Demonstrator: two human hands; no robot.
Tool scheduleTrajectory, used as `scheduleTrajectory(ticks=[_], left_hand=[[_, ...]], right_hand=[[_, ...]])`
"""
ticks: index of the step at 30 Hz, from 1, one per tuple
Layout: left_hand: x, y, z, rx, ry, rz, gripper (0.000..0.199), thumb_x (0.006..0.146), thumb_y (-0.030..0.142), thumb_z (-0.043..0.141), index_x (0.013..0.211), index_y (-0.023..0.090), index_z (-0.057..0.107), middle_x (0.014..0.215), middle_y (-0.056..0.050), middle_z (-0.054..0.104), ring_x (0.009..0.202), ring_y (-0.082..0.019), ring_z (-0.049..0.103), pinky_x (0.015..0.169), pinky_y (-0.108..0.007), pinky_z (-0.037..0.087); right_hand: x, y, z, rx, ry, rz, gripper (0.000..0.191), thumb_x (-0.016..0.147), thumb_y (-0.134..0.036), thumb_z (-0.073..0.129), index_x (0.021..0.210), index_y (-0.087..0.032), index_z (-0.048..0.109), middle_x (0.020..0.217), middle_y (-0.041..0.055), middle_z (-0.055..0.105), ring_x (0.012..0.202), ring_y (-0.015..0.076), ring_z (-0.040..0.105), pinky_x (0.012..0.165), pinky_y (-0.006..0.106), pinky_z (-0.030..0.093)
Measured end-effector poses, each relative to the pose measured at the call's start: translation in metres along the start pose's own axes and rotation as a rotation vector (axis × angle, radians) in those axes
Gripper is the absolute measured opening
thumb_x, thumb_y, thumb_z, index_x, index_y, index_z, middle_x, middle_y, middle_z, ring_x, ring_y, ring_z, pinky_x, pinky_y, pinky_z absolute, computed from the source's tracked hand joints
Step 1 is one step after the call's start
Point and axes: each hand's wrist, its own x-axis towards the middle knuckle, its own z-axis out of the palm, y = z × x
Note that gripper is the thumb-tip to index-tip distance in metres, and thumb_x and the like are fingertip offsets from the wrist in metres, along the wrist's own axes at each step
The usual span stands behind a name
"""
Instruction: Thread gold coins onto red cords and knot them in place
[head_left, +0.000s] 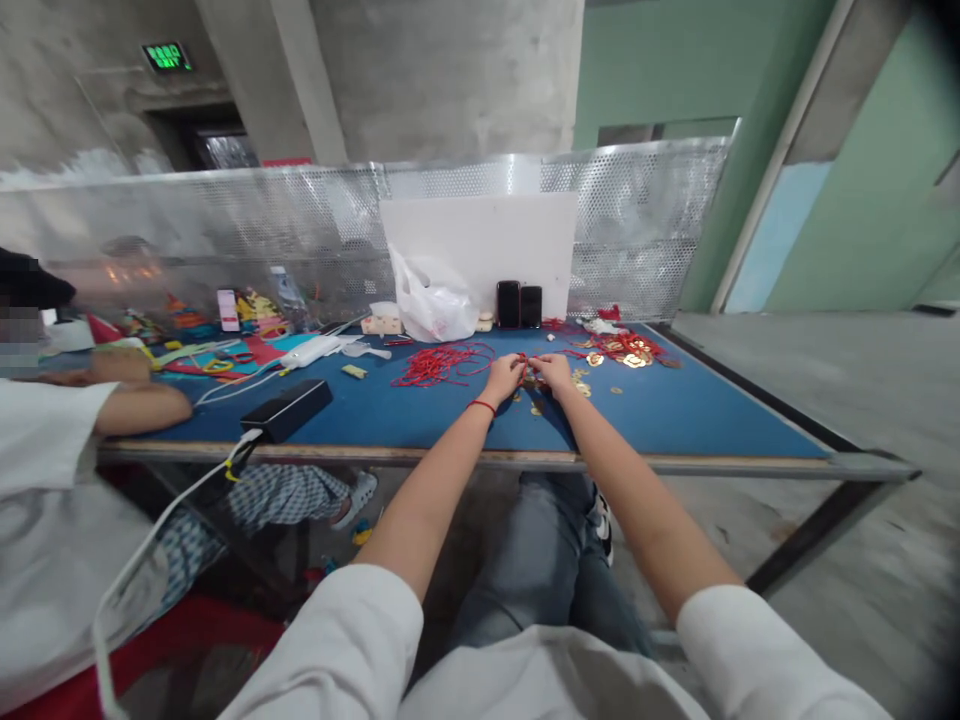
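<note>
At tbl (720, 425) | 2 hands (505, 378) (554, 375) pinch red cord (523, 369) | 1 bag (441, 308)

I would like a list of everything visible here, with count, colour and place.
Table: one, blue, centre
Red cords: many, red, table middle and right
Gold pieces: many, gold, middle and right
Board: one, white, table's back
Plastic bag: one, whitish, before board
Slabs, perhaps phones: two, black, before board
Bottle: one, clear, back left
Phone: one, pinkish screen, back left
Small items: many, mixed colours, left
Box: one, black, front left
Cables: some, white, left
Mesh screen: one, silver, behind table
Sign: one, green, upper left
Other person: one, white sleeve, left
Left hand, right hand: two, bare, at red cords
</note>
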Motion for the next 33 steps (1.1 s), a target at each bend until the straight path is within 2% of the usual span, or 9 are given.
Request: scheduleTrajectory(ticks=[5, 9, 15, 19, 26, 29, 33], left_hand=[[0.001, 0.000, 0.001, 0.031, -0.018, -0.006, 0.019, 0.083, 0.015, 0.049, 0.085, 0.012, 0.067, 0.084, -0.008, 0.069, 0.077, -0.017, 0.059, 0.074, -0.026, 0.043], [0.002, -0.002, 0.002, 0.065, 0.006, 0.008, 0.020, 0.084, 0.016, 0.049, 0.088, 0.010, 0.067, 0.088, -0.011, 0.069, 0.080, -0.018, 0.060, 0.075, -0.026, 0.043], [0.001, -0.001, 0.002, 0.108, -0.053, 0.064, 0.022, 0.085, 0.018, 0.048, 0.092, 0.010, 0.068, 0.092, -0.011, 0.069, 0.082, -0.019, 0.061, 0.075, -0.026, 0.042], [0.000, 0.001, 0.002, 0.121, -0.042, 0.068, 0.021, 0.084, 0.016, 0.049, 0.091, 0.009, 0.067, 0.093, -0.012, 0.069, 0.083, -0.018, 0.060, 0.075, -0.025, 0.042], [0.000, 0.000, 0.003, 0.127, -0.032, 0.055, 0.022, 0.085, 0.017, 0.045, 0.089, 0.013, 0.067, 0.089, -0.010, 0.069, 0.080, -0.018, 0.060, 0.075, -0.027, 0.042], [-0.001, -0.001, 0.003, 0.147, -0.007, 0.064, 0.024, 0.085, 0.016, 0.045, 0.094, 0.012, 0.067, 0.093, -0.011, 0.069, 0.083, -0.019, 0.060, 0.076, -0.027, 0.042], [-0.004, 0.000, 0.001, 0.170, -0.034, 0.098, 0.028, 0.085, 0.018, 0.045, 0.103, 0.013, 0.065, 0.093, -0.012, 0.069, 0.082, -0.020, 0.061, 0.076, -0.027, 0.042]], right_hand=[[0.007, 0.006, -0.003, -0.063, 0.025, 0.021, 0.029, 0.071, -0.040, 0.056, 0.060, -0.015, 0.065, 0.053, 0.0017, 0.058, 0.054, 0.0144, 0.052, 0.054, 0.024, 0.035], [0.011, 0.009, 0.002, -0.028, 0.001, 0.010, 0.031, 0.075, -0.036, 0.049, 0.061, -0.015, 0.068, 0.060, 0.0037, 0.064, 0.058, 0.0138, 0.055, 0.059, 0.023, 0.038], [0.008, 0.007, -0.001, -0.075, 0.009, -0.029, 0.027, 0.070, -0.038, 0.058, 0.061, -0.015, 0.069, 0.055, 0.0034, 0.062, 0.056, 0.0137, 0.053, 0.055, 0.022, 0.035], [0.006, 0.006, -0.003, -0.123, 0.012, -0.037, 0.023, 0.066, -0.036, 0.060, 0.059, -0.015, 0.067, 0.052, 0.0011, 0.058, 0.055, 0.0129, 0.050, 0.053, 0.023, 0.032], [0.011, 0.005, 0.003, 0.034, -0.054, -0.050, 0.018, 0.066, -0.026, 0.051, 0.060, -0.015, 0.065, 0.060, 0.0009, 0.062, 0.062, 0.0128, 0.053, 0.057, 0.021, 0.036], [0.012, 0.002, 0.003, 0.044, -0.066, -0.073, 0.024, 0.071, -0.030, 0.049, 0.060, -0.014, 0.064, 0.063, 0.0023, 0.064, 0.065, 0.0132, 0.054, 0.061, 0.021, 0.037], [0.007, -0.002, 0.000, -0.037, -0.058, -0.136, 0.037, 0.074, -0.046, 0.050, 0.062, -0.014, 0.064, 0.061, 0.0035, 0.062, 0.063, 0.0145, 0.053, 0.059, 0.022, 0.036]])
